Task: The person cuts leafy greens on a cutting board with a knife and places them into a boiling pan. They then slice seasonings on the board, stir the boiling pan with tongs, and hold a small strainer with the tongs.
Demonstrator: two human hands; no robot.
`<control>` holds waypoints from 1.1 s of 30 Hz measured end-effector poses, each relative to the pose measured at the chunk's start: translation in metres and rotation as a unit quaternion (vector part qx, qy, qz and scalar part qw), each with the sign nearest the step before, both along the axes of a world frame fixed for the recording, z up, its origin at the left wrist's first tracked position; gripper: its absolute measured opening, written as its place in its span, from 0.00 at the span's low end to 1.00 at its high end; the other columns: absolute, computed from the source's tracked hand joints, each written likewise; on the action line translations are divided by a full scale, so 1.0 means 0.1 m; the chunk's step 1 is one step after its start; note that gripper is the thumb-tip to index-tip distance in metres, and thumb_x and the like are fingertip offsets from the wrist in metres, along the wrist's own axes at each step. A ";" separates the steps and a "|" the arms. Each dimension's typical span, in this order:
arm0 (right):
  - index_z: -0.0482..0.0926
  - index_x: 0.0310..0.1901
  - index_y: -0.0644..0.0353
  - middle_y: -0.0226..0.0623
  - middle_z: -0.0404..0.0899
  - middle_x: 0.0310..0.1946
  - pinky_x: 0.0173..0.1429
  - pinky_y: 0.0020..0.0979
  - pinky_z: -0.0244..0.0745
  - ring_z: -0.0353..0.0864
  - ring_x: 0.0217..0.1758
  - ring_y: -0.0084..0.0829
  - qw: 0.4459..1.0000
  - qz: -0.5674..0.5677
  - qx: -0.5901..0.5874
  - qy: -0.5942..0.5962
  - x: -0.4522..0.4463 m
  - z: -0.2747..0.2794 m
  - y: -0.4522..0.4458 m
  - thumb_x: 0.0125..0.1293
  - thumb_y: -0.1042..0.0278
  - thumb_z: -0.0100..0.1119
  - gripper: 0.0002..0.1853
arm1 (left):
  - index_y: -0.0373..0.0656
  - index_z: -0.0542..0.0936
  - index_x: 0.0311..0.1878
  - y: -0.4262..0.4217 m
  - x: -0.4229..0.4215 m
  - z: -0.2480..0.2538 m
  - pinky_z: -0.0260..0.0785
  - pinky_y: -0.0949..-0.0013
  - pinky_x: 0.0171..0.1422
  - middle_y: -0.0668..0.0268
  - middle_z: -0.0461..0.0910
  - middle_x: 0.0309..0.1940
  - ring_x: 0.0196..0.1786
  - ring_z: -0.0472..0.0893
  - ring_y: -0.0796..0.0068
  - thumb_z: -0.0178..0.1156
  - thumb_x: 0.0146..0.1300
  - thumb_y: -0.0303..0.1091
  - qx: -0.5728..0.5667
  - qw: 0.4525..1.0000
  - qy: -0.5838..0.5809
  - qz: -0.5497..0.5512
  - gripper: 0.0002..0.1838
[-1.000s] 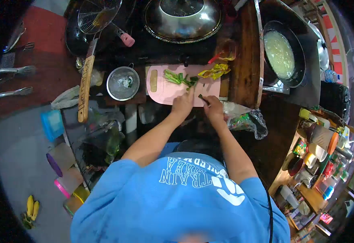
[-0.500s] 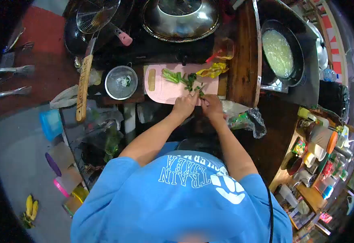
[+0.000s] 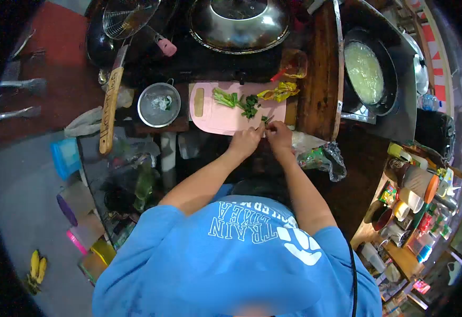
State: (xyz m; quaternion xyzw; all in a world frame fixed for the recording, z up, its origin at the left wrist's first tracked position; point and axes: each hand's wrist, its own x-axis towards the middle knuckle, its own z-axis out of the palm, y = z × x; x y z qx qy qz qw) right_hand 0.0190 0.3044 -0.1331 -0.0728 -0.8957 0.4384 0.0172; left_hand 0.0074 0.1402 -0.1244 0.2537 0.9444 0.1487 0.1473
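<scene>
My left hand (image 3: 246,141) is at the near edge of a pink cutting board (image 3: 215,120), its fingers pressed together on a small green piece (image 3: 266,119). Beside it, my right hand (image 3: 279,136) is closed at the board's near right corner, the two hands nearly touching. A thin dark blade seems to stick up between the fingertips, too small to make out well. Pale green stalks (image 3: 223,98) and chopped dark green leaves (image 3: 249,107) lie on the board. A yellow wrapper (image 3: 279,92) rests at its far right corner.
A metal strainer (image 3: 158,104) stands left of the board. Behind are a lidded wok (image 3: 240,24) and a wire skimmer (image 3: 127,21). At right a pan of pale liquid (image 3: 364,72) stands past a wooden partition (image 3: 322,68). A plastic bag (image 3: 321,158) lies beside my right hand.
The dark green leaves have gathered into a pile near the board's middle. Both hands have shifted slightly and come close together at the near edge.
</scene>
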 end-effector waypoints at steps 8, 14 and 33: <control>0.84 0.40 0.65 0.42 0.86 0.34 0.47 0.35 0.81 0.87 0.39 0.34 0.991 -0.073 -0.017 -0.109 -0.06 -0.16 -0.08 0.57 0.74 0.66 0.09 | 0.42 0.71 0.69 -0.29 0.15 0.07 0.80 0.51 0.34 0.54 0.84 0.34 0.32 0.86 0.49 0.53 0.65 0.28 0.005 0.998 -0.018 0.064 0.27; 0.85 0.50 0.65 0.42 0.87 0.43 0.56 0.31 0.78 0.86 0.48 0.32 0.993 -0.016 -0.075 -0.085 -0.33 0.02 -0.32 0.60 0.73 0.64 0.16 | 0.43 0.74 0.64 -0.92 0.34 0.42 0.80 0.54 0.35 0.50 0.86 0.39 0.33 0.87 0.50 0.64 0.66 0.35 0.215 0.965 0.041 0.145 0.23; 0.87 0.39 0.60 0.39 0.87 0.43 0.60 0.38 0.78 0.85 0.52 0.39 0.969 0.218 0.113 0.032 -0.55 0.44 -0.39 0.57 0.79 0.60 0.09 | 0.41 0.85 0.45 -4.51 2.30 -0.30 0.73 0.45 0.47 0.48 0.84 0.38 0.42 0.82 0.42 0.64 0.66 0.39 -0.058 0.566 0.084 0.818 0.12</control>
